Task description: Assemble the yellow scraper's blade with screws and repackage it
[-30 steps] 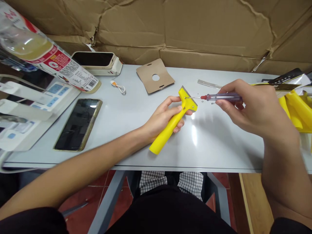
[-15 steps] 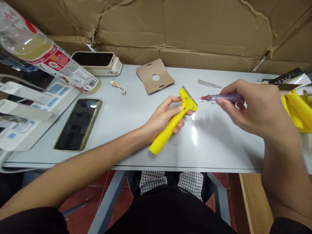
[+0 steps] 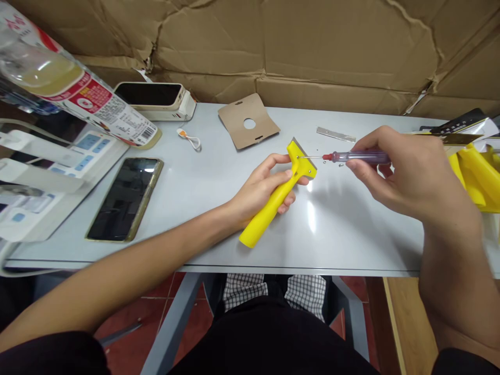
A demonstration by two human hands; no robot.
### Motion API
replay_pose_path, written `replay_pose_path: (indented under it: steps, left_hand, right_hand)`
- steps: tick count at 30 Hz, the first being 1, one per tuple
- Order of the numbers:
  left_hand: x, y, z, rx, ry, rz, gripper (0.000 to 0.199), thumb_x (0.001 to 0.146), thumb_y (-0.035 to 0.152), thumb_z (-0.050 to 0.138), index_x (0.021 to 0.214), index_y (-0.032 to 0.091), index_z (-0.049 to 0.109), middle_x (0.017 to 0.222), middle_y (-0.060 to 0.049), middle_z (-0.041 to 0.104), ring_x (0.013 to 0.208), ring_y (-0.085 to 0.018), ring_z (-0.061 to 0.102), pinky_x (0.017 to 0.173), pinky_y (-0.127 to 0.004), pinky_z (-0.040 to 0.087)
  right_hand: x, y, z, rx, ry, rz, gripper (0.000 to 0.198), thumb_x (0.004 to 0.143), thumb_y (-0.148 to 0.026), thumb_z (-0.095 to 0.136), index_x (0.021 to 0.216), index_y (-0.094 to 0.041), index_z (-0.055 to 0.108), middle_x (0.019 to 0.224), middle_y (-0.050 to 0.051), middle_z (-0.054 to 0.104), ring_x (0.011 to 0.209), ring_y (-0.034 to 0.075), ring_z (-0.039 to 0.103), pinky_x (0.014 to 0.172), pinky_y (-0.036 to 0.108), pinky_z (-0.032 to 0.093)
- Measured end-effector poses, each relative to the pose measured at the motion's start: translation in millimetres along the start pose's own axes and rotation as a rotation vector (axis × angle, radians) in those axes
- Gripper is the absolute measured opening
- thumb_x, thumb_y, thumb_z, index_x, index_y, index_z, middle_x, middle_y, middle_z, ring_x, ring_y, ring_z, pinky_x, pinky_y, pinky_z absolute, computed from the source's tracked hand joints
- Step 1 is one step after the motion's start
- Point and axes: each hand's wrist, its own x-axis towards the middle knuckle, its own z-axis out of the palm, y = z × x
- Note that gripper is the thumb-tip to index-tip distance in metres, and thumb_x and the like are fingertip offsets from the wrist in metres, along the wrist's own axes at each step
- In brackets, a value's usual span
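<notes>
My left hand (image 3: pixel 269 179) is closed around the neck of a yellow scraper (image 3: pixel 265 214), whose handle slants down towards the front edge. A thin metal blade (image 3: pixel 307 150) shows along the far side of its head. My right hand (image 3: pixel 406 166) grips a screwdriver (image 3: pixel 357 156) with a clear purplish handle and a red collar. The screwdriver lies nearly level, and its tip meets a screw on the upper part of the scraper head. A second screw (image 3: pixel 310 171) sits lower on the head. Small metal screws (image 3: pixel 341 165) lie on the table under the screwdriver.
Behind the hands lie a loose blade (image 3: pixel 336 135) and a brown card with a hole (image 3: pixel 238 130). To the left are a phone (image 3: pixel 125 200), a short cable (image 3: pixel 189 139), a drink bottle (image 3: pixel 94 99) and a power strip (image 3: pixel 47 203). Yellow items (image 3: pixel 476 174) sit far right. Cardboard (image 3: pixel 332 52) walls the back.
</notes>
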Motion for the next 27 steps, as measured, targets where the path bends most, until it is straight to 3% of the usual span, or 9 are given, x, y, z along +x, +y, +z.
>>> replay_pose_path:
  steps: [3,5,8,10,13,17,24,27]
  left_hand:
    - [0.0,0.1,0.0,0.006,-0.011,-0.001,0.025,0.106,0.024,0.06,0.124,0.027,0.043,0.103,-0.004,0.081,0.048,-0.008,0.059,0.045,-0.02,0.045]
    - [0.1,0.5,-0.1,0.006,-0.009,0.002,0.025,0.106,0.023,0.06,0.123,0.027,0.043,0.101,-0.004,0.08,0.048,-0.008,0.059,0.044,-0.02,0.045]
    - [0.5,0.8,-0.7,0.0,-0.002,0.007,0.023,0.106,0.024,0.06,0.122,0.027,0.043,0.1,-0.003,0.079,0.048,-0.008,0.059,0.043,-0.02,0.043]
    - [0.7,0.7,-1.0,-0.002,-0.006,0.006,0.024,0.106,0.024,0.06,0.122,0.027,0.043,0.1,-0.003,0.079,0.048,-0.008,0.059,0.043,-0.02,0.044]
    - [0.6,0.7,-1.0,-0.001,-0.01,0.004,0.025,0.106,0.024,0.061,0.122,0.027,0.043,0.101,-0.004,0.08,0.048,-0.008,0.06,0.043,-0.02,0.043]
    - [0.5,1.6,-0.7,-0.004,0.004,0.005,0.025,0.105,0.023,0.061,0.122,0.027,0.042,0.098,-0.003,0.079,0.048,-0.008,0.059,0.043,-0.019,0.042]
    - [-0.1,2.7,-0.2,0.01,0.01,-0.007,0.029,0.105,0.025,0.063,0.125,0.027,0.043,0.102,-0.004,0.08,0.05,-0.008,0.06,0.046,-0.021,0.045]
    - [-0.7,2.0,-0.4,0.029,-0.002,0.007,0.027,0.105,0.025,0.062,0.124,0.026,0.043,0.101,-0.004,0.079,0.05,-0.008,0.059,0.045,-0.021,0.044]
  right_hand:
    - [1.8,-1.6,0.9,-0.047,-0.015,0.016,0.037,0.11,-0.048,0.056,0.08,-0.026,0.062,0.059,0.0,0.058,0.053,0.018,0.052,0.061,0.035,0.033]
    - [2.0,-4.4,1.0,-0.055,-0.039,0.036,0.041,0.109,-0.048,0.056,0.076,-0.026,0.06,0.053,-0.002,0.052,0.049,0.016,0.046,0.06,0.036,0.031]
    - [0.7,-7.9,0.3,0.003,-0.06,0.069,0.018,0.098,-0.042,0.069,0.104,-0.026,0.069,0.061,-0.003,0.061,0.052,0.019,0.053,0.062,0.036,0.038]
    - [-0.4,-8.2,-0.4,0.049,-0.077,0.069,0.028,0.092,-0.034,0.072,0.119,-0.028,0.067,0.071,-0.003,0.067,0.057,0.021,0.059,0.063,0.037,0.042]
    - [-1.4,-5.3,-0.7,0.055,-0.071,0.033,0.022,0.092,-0.026,0.068,0.114,-0.029,0.067,0.083,0.001,0.074,0.064,0.022,0.065,0.064,0.037,0.046]
    - [-1.1,-0.3,0.3,0.01,-0.056,-0.008,0.011,0.097,-0.033,0.072,0.106,-0.027,0.071,0.085,0.004,0.078,0.071,0.025,0.069,0.068,0.037,0.046]
    - [1.1,1.5,1.5,-0.061,-0.065,-0.005,0.03,0.106,-0.042,0.064,0.093,-0.02,0.079,0.068,0.004,0.07,0.057,0.019,0.055,0.063,0.035,0.036]
    - [1.4,-1.1,1.8,-0.059,-0.106,0.057,0.027,0.106,-0.044,0.063,0.11,-0.022,0.079,0.066,0.002,0.068,0.056,0.02,0.056,0.065,0.035,0.037]
